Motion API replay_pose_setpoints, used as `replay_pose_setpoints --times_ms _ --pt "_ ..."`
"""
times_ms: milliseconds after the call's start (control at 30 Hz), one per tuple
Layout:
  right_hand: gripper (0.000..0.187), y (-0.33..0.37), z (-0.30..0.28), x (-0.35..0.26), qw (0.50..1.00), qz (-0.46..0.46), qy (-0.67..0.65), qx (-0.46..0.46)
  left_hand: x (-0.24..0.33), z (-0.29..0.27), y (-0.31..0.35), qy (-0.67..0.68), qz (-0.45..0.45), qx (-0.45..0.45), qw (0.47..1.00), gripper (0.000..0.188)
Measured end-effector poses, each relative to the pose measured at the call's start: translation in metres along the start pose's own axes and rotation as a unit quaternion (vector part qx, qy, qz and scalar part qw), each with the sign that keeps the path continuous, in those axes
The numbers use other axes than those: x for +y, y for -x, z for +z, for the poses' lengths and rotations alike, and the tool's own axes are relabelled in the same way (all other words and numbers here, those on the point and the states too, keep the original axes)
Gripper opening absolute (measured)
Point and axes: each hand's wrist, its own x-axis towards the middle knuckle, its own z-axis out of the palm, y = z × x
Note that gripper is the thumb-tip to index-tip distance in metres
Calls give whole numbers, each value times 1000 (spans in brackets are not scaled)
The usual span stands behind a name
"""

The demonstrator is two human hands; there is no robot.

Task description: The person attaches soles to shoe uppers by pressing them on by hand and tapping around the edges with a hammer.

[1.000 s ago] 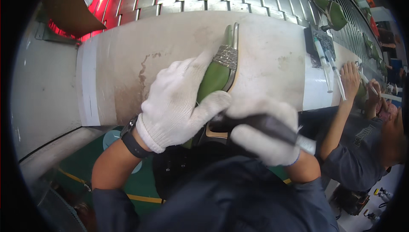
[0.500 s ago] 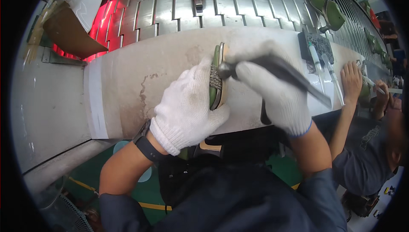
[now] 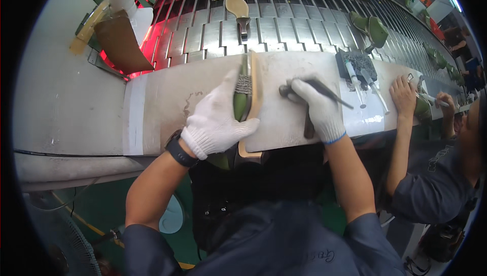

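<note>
My left hand (image 3: 215, 119), in a white knit glove, grips a green shoe (image 3: 240, 104) turned on its side on the bench. Grey beaded-looking trim crosses its upper, and its tan sole (image 3: 255, 76) faces right. The heel end reaches past the bench's near edge. To the right, my gloved right hand (image 3: 324, 114) is closed on a dark hammer (image 3: 288, 91). The hammer's round face points toward the shoe, apart from it, and its long tail slants off to the right. Part of the handle shows below my fingers.
Beyond the pale bench (image 3: 162, 91) runs a metal slat conveyor (image 3: 274, 35) carrying a tan sole piece (image 3: 237, 8) and green shoes (image 3: 373, 30). At right are a dark block (image 3: 359, 62), syringe-like tubes (image 3: 373, 88) and a co-worker's hand (image 3: 404, 96). A brown panel (image 3: 122, 40) stands left.
My right hand has drawn the hammer back from the shoe, to the right. The shoe is turned so more of its tan sole shows. My head view has shifted.
</note>
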Motion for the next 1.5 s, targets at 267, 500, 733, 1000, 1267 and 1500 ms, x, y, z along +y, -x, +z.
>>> replay_pose_setpoints --times_ms 267,500,733,1000,1267,1500 --pt "23 32 -1 -12 997 33 69 -5 52 -57 0 246 152 144 947 105" --pt "41 95 43 -109 944 -317 -66 -68 57 -34 -5 205 207 133 947 87" --pt "45 91 60 -166 970 -185 93 -124 65 -21 3 222 244 187 925 77" --pt "38 79 47 -176 949 -191 142 -205 63 -5 35 189 298 202 914 91" --pt "31 130 39 -49 931 -129 -71 -334 -5 53 101 19 246 228 942 29" --pt "34 157 53 32 989 -38 -12 -143 -72 106 73 -133 269 383 874 84"
